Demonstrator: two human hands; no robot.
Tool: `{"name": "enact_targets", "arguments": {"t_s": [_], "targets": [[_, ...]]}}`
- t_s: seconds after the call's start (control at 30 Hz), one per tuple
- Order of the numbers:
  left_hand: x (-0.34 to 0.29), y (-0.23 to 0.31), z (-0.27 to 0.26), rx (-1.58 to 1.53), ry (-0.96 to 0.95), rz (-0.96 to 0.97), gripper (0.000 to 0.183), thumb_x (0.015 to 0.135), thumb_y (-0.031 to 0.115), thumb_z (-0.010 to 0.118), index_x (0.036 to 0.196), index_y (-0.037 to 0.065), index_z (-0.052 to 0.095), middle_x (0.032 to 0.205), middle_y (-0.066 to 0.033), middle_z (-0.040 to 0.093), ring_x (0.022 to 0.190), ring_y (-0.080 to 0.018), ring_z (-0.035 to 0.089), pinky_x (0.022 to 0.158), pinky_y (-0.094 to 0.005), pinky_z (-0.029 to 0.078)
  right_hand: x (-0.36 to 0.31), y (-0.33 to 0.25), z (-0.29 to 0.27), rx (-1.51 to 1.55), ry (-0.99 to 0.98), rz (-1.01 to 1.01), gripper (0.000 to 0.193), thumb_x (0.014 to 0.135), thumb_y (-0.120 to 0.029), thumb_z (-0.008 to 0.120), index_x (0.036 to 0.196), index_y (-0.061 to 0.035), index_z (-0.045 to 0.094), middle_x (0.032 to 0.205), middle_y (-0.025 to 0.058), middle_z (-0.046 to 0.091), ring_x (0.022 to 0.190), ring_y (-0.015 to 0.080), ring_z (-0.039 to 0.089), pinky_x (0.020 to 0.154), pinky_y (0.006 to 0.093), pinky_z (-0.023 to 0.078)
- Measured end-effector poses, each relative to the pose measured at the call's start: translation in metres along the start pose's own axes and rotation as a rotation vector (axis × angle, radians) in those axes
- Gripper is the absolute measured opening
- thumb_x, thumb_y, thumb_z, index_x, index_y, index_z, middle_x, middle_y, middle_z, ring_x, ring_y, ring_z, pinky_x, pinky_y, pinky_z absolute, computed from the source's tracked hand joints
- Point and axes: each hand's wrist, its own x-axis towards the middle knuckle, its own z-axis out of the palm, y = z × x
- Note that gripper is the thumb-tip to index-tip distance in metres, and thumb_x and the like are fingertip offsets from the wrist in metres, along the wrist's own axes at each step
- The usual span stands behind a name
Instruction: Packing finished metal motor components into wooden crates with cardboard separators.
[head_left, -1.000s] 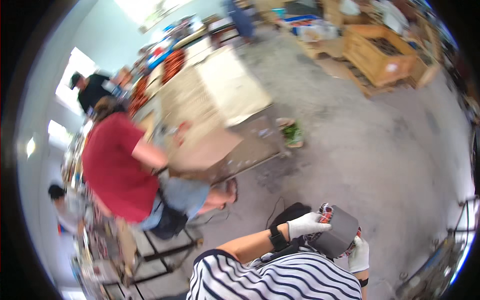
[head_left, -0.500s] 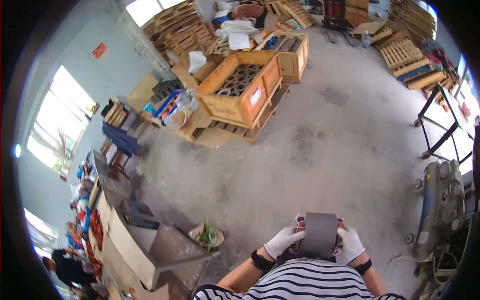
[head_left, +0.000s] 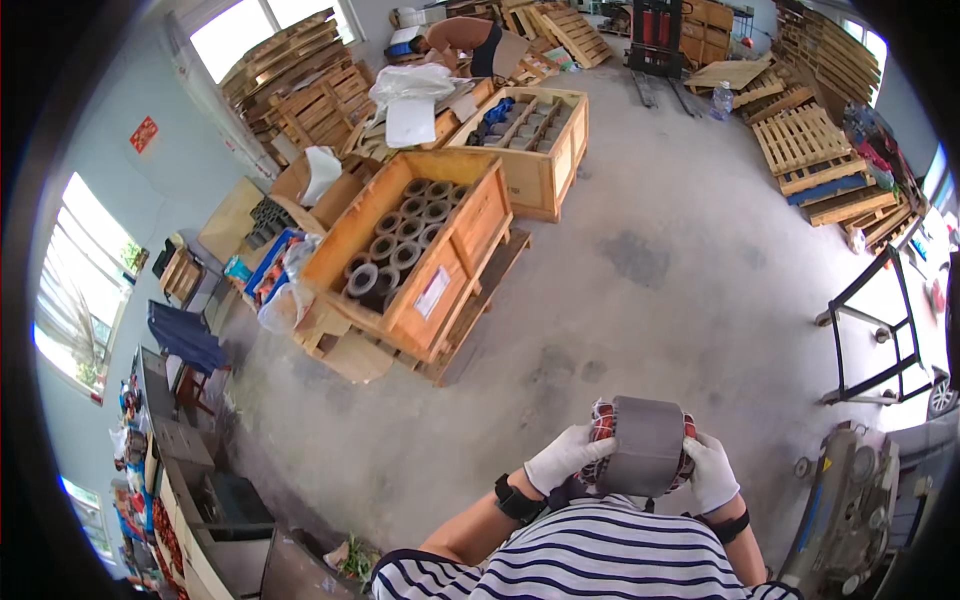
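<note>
A motor stator (head_left: 648,447), a thick grey ring with red, white-laced windings at both ends, is held in front of my striped shirt. My left hand (head_left: 570,459), in a white glove, grips its left end with the thumb on the near side. On the opposite end my gloved right hand (head_left: 712,474) is closed round the windings. The undersides of the fingers are hidden behind the stator. Black bands circle both wrists.
Ahead to the left, an open wooden crate (head_left: 452,238) with several grey cylinders stands on a pallet. Behind it is a second crate (head_left: 572,150). An air compressor (head_left: 838,500) and a black metal frame (head_left: 872,325) stand at right. Far off, a person (head_left: 465,42) bends over.
The view has moved forward, so the crates appear nearer and the left-hand bench has slid down and left. Both hands still hold the stator, now slightly tilted.
</note>
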Motion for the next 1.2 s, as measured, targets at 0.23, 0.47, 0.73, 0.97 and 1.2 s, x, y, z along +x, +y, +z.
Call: {"name": "enact_targets", "arguments": {"t_s": [0.23, 0.47, 0.73, 0.97, 1.2], "targets": [[0.248, 0.11, -0.067, -0.174, -0.077, -0.073, 0.037, 0.088, 0.032, 0.056, 0.101, -0.003, 0.059, 0.083, -0.002, 0.059, 0.076, -0.0098, 0.054, 0.071, -0.026, 0.045, 0.213, -0.12, -0.081, 0.018, 0.08, -0.01, 0.027, 0.086, -0.011, 0.048, 0.103, 0.0081, 0.055, 0.092, 0.0097, 0.062, 0.08, 0.0152, 0.06, 0.071, 0.0272, 0.048], [0.475, 0.185, -0.132, -0.091, 0.041, -0.106, 0.036, 0.088, 0.031, 0.057, 0.101, -0.003, 0.059, 0.082, -0.0026, 0.06, 0.074, -0.0091, 0.055, 0.07, -0.025, 0.046, 0.45, -0.259, -0.132, -0.014, -0.054, 0.019, 0.028, 0.084, -0.01, 0.049, 0.104, 0.0089, 0.054, 0.092, 0.0101, 0.062, 0.081, 0.0162, 0.061, 0.071, 0.0272, 0.048], [0.704, 0.314, -0.243, -0.019, 0.132, -0.023, 0.045, 0.089, 0.035, 0.054, 0.109, -0.005, 0.056, 0.092, -0.0045, 0.06, 0.084, -0.0101, 0.053, 0.076, -0.0267, 0.044, 0.719, -0.421, -0.148, -0.165, -0.236, 0.024, 0.03, 0.085, -0.013, 0.049, 0.103, 0.0098, 0.056, 0.092, 0.0098, 0.062, 0.081, 0.0145, 0.06, 0.071, 0.026, 0.047], [0.947, 0.391, -0.336, -0.093, 0.135, 0.004, 0.04, 0.087, 0.035, 0.057, 0.096, -0.004, 0.06, 0.077, -0.003, 0.058, 0.069, -0.0102, 0.054, 0.064, -0.0259, 0.046, 0.945, -0.531, -0.199, -0.245, -0.102, -0.11, 0.033, 0.082, -0.017, 0.047, 0.1, 0.008, 0.058, 0.088, 0.0097, 0.063, 0.079, 0.0146, 0.059, 0.072, 0.0267, 0.046], [1.166, 0.465, -0.437, -0.432, 0.139, 0.052, 0.039, 0.087, 0.029, 0.057, 0.102, -0.006, 0.058, 0.086, -0.0055, 0.061, 0.077, -0.0102, 0.056, 0.069, -0.0257, 0.047, 1.188, -0.664, -0.201, -0.484, -0.135, -0.151, 0.029, 0.082, -0.016, 0.048, 0.097, 0.0056, 0.058, 0.081, 0.0063, 0.061, 0.069, 0.014, 0.059, 0.064, 0.0263, 0.047]]}}
